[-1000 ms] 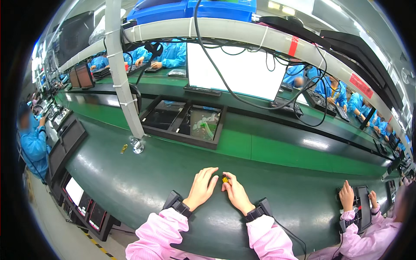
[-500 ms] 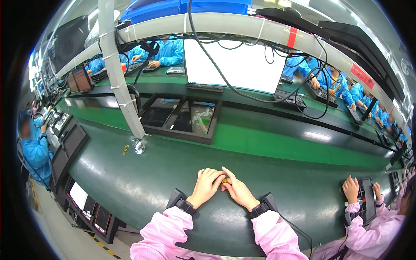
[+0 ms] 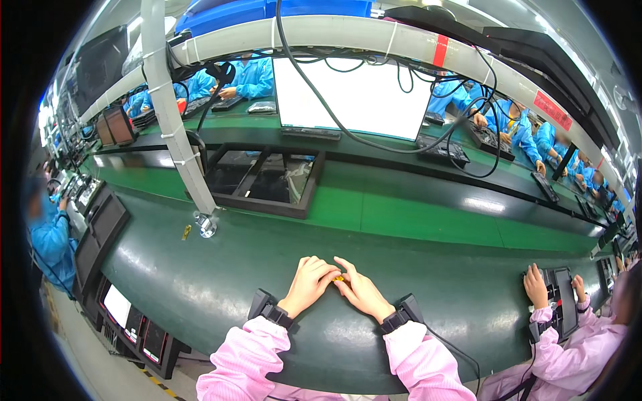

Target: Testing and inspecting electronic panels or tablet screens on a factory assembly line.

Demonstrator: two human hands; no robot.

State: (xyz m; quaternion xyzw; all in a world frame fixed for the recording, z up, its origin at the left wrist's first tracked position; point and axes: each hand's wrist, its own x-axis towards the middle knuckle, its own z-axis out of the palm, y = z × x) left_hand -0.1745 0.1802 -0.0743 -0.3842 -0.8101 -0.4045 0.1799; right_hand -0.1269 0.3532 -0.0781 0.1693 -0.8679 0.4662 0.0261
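Over the dark green tabletop, my left hand point(image 3: 309, 283) and my right hand point(image 3: 360, 290) meet at their fingertips. Between them they pinch a small yellow piece point(image 3: 339, 278), mostly covered by the fingers; its exact kind does not show. Both hands are closed on it, with the right thumb below it and the left fingers at its left side. A similar small gold-yellow piece point(image 3: 186, 232) lies flat on the table to the left, beside the metal foot point(image 3: 206, 226) of a white post.
A divided black tray point(image 3: 302, 200) with dark glossy panels sits on the green strip beyond my hands. The white post point(image 3: 167, 107) rises at left, joining an overhead beam hung with cables. A lit monitor point(image 3: 354, 100) stands behind. At right, a person in pink handles a black tray point(image 3: 567, 301).
The whole view has shifted slightly. My fingers have moved a little around the yellow piece, which shows less. Relative to the post, the divided tray has slid slightly left.
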